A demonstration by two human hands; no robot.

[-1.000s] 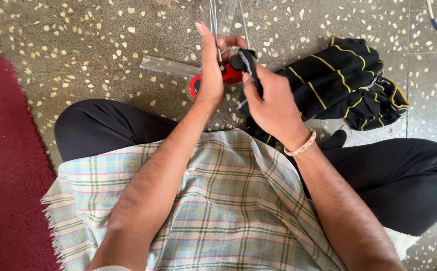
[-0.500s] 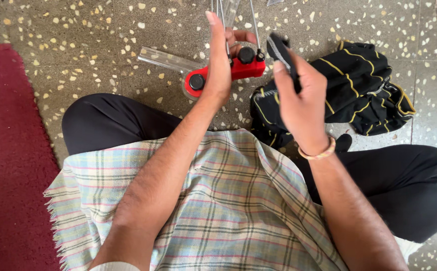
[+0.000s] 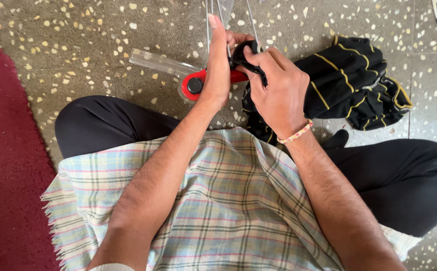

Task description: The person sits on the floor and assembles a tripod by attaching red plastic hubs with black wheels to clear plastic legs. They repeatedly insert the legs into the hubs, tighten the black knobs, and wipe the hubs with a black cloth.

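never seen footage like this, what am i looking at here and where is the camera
The camera sits on a person's head and looks down at their own lap and two bare hands. They sit cross-legged on a speckled stone floor, a checked cloth over the lap and a dark red mat at the left. The left hand steadies thin metal rods above a red and clear plastic tool. The right hand, with a beaded wristband, pinches black fabric against the rods. A bundle of black cloth with yellow stripes lies beside it.
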